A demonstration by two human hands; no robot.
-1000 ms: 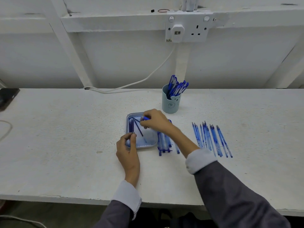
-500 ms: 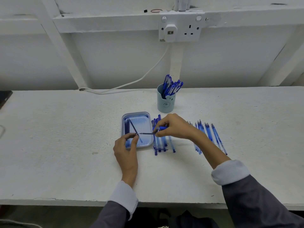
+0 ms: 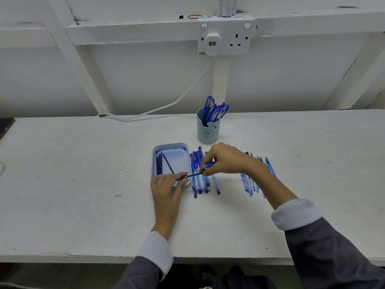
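Observation:
My left hand [image 3: 166, 190] pinches the near end of a thin dark blue refill [image 3: 192, 175] at the tray's near right corner. The refill's other end runs into a small blue pen tip piece [image 3: 208, 165] that my right hand [image 3: 227, 160] pinches above a row of pen barrels [image 3: 200, 180]. The shallow blue tray [image 3: 155, 163] holds a few more refills [image 3: 159, 163]. A second row of pen parts [image 3: 250, 184] lies right of my right wrist, partly hidden by it.
A light blue cup [image 3: 207, 132] full of assembled blue pens stands behind the hands. A white cable [image 3: 166, 106] runs from the wall socket [image 3: 224, 39] down to the table's back edge. A dark object [image 3: 5, 124] sits at the far left.
My right hand has moved from over the tray to the right, above the pen barrels, drawing the refill out sideways. My left hand stays at the tray's near corner, holding the refill's end.

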